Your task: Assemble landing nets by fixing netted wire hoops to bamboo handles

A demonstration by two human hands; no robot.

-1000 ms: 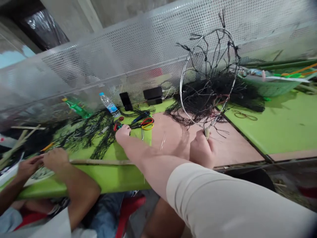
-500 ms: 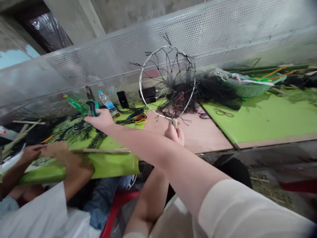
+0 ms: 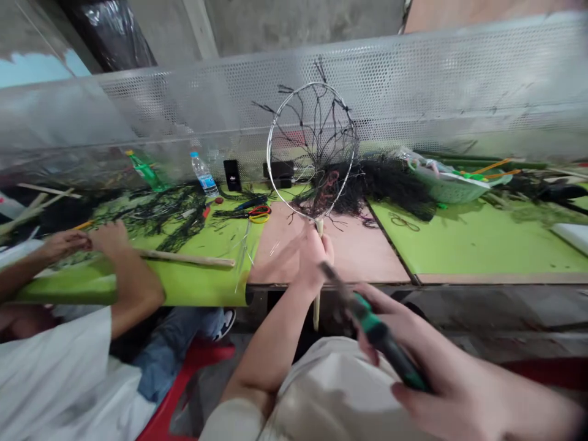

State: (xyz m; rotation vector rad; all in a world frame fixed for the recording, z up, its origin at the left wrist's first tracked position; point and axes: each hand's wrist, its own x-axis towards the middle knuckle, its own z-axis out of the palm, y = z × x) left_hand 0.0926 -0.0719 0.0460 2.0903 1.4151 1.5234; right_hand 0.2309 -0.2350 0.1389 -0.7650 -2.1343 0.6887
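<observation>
My left hand [image 3: 314,254] is wrapped round the pale wooden handle [image 3: 316,309] of a hoop net, just in front of the table edge. The net's round wire hoop [image 3: 270,144] stands upright above the hand, with black mesh [image 3: 316,125] knotted to part of it and loose ends sticking out. In my right hand [image 3: 413,343], at the lower right, are green and black pliers [image 3: 379,334], their dark jaws pointing up and left close to my left wrist. The pliers are blurred by motion.
Red and yellow scissors [image 3: 260,214], a water bottle [image 3: 204,176], a green bottle [image 3: 147,173] and a phone [image 3: 232,176] lie or stand behind at left. A green basket [image 3: 459,184] is at right. Another person's hands [image 3: 98,239] work at left near a wooden stick [image 3: 188,258].
My right hand has come back from the far left of the table to the lower right, bringing the pliers. My left hand still holds the hoop net, and the view has shifted.
</observation>
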